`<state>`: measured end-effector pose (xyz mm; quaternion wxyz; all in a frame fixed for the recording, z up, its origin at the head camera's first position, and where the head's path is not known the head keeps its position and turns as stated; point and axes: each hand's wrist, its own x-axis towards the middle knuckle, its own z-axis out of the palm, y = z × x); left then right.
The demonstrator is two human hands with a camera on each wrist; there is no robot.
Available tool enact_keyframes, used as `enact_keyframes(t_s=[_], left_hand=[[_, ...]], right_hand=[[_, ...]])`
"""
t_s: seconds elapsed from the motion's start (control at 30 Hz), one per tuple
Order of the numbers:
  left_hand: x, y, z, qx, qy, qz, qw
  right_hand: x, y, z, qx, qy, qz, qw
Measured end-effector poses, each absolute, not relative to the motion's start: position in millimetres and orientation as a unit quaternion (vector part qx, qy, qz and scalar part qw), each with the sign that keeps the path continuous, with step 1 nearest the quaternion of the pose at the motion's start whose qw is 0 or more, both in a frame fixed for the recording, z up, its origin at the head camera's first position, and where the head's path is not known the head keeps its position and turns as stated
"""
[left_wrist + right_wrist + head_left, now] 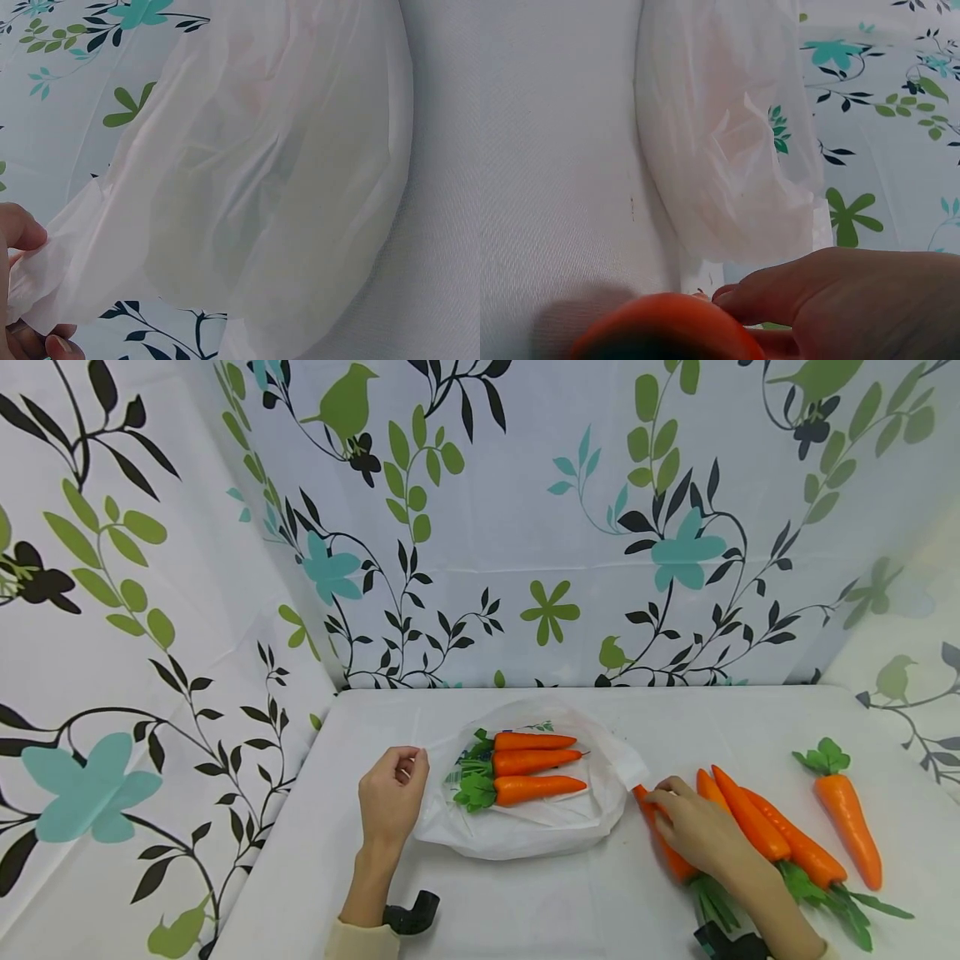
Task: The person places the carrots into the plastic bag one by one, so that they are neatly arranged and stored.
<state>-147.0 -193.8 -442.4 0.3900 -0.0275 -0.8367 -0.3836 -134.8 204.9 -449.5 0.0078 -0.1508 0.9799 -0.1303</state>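
Observation:
A white translucent plastic bag (517, 842) lies spread on the table with its mouth facing up. Inside it are three orange carrots (536, 762) with green tops, side by side. My left hand (393, 793) pinches the bag's left edge between thumb and fingers, as the left wrist view also shows. To the right of the bag, my right hand (693, 827) grips another carrot (678, 862), its tip near the bag's right edge and its green top toward me. In the right wrist view this carrot's thick end (671, 326) looms close below the hand.
Beside the right hand lies a group of loose carrots (798, 843), their tops toward me. One more carrot (849, 827) lies apart at the far right, top pointing away. Printed cloth (480, 527) hangs behind the white table (495, 914). Each wrist wears a black strap.

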Motion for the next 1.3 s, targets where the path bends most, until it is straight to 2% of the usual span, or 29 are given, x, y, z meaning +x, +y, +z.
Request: enact_keyframes(t_s=[0.2, 0.4, 0.83, 1.3], left_hand=[[-147, -194, -443, -0.026, -0.838, -0.381, 0.39], [-147, -195, -442, -0.027, -0.837, -0.379, 0.393], [-146, -193, -440, -0.025, -0.837, -0.383, 0.39], [-145, -193, -439, -0.022, -0.841, -0.377, 0.389]], right_hand=[[-136, 206, -447, -0.153, 0.977, -0.134, 0.063], [-135, 213, -446, -0.175, 0.969, -0.16, 0.063], [-129, 225, -438, -0.217, 0.954, -0.18, 0.101], [-126, 225, -442, -0.219, 0.927, -0.258, 0.161]])
